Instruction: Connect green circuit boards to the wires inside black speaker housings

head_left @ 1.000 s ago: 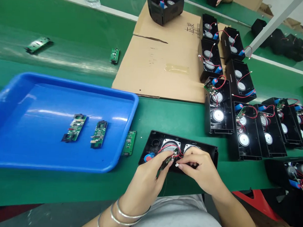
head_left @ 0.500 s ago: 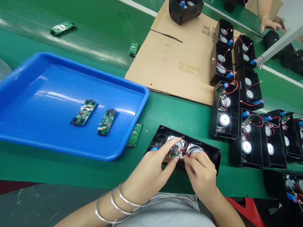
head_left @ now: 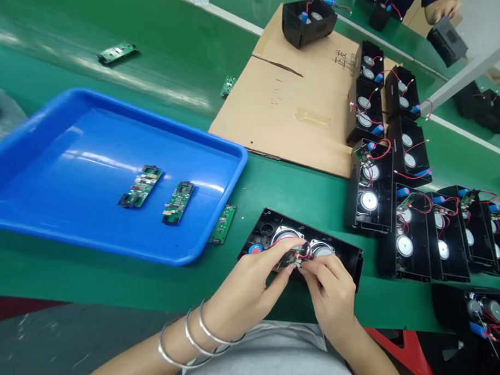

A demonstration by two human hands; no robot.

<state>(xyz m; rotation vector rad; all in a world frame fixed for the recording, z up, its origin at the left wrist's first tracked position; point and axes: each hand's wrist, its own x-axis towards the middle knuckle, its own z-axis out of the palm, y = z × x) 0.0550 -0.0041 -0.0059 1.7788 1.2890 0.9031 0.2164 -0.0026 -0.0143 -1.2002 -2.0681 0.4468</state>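
Observation:
My left hand (head_left: 249,278) grips a small green circuit board (head_left: 287,259) between thumb and fingers. At the board's right edge, my right hand (head_left: 332,283) pinches a thin wire lead; its tip is mostly hidden by my fingers. Red wires (head_left: 307,254) run beside the board. Both hands are over an open black speaker housing (head_left: 351,259), which lies on the green table (head_left: 189,286). Inside it are two round speaker drivers (head_left: 287,233) and a blue cylindrical cell (head_left: 255,248).
To the left, a blue tray (head_left: 157,251) holds two circuit boards (head_left: 178,203). Another board (head_left: 224,224) lies against its right side. Several wired housings (head_left: 412,231) stand at the right, near a cardboard sheet (head_left: 294,96). Across the table, a co-worker's hand (head_left: 444,9) holds a black housing (head_left: 447,41).
The circuit board has tilted flatter in my left hand, and my right fingertips have shifted slightly left and down along its edge. The co-worker's hand has taken hold of a black housing and lifted it.

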